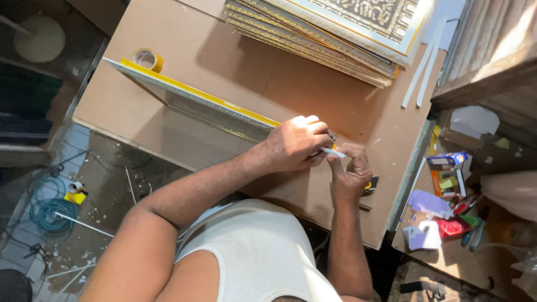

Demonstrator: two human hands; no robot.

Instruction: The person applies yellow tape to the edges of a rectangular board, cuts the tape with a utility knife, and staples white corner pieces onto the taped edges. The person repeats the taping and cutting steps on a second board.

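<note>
My left hand [293, 144] and my right hand [351, 168] meet over a brown board table [224, 67], pinching a small white strip [334, 152] between their fingertips. The left hand rests at the near end of a long frame moulding [190, 94] with a yellow edge that runs diagonally toward the far left. A small yellow and dark tool [371, 185] lies under the right hand, partly hidden.
A roll of yellow tape [148, 59] sits at the moulding's far end. Stacked ornate picture frames [335, 33] fill the table's far right. White strips [422, 72] lie beside them. A cluttered shelf of small boxes [447, 184] is at the right. A coiled hose [50, 210] lies on the floor.
</note>
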